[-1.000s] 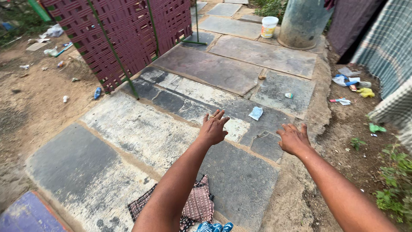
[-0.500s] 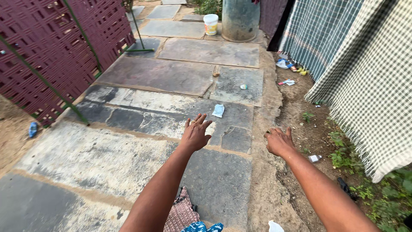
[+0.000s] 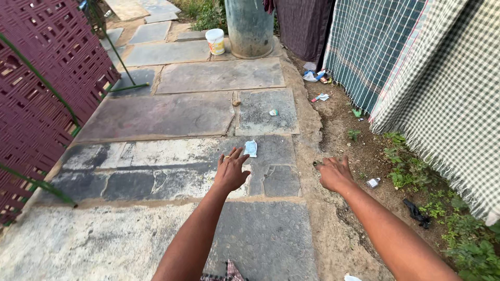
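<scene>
Swung rightward over the last second, so that the checked cloths (image 3: 448, 88) hanging on the right came far into view and the maroon woven cot frame (image 3: 36, 88) slid to the left edge; also moved forward along the stone paving (image 3: 172, 114), with the chequered garment at the feet nearly gone below the bottom edge. Brought both arms along in the same outstretched pose, nothing picked up in that time. Left hand (image 3: 232, 170) held out above the slabs with fingers spread wide, empty, a ring on one finger, touching nothing. Just beyond its fingertips lay a small pale blue crumpled wrapper (image 3: 251, 148), close but apart. Right hand (image 3: 334, 173) loosely open, palm down, empty, hovering over the sandy edge where paving met bare earth. To the right of that hand, near but apart, lay a small clear bottle (image 3: 373, 182); farther out, a dark scrap (image 3: 418, 213) among weeds. Well ahead of both hands stood a white tub (image 3: 215, 41) beside a grey drum (image 3: 250, 26).
</scene>
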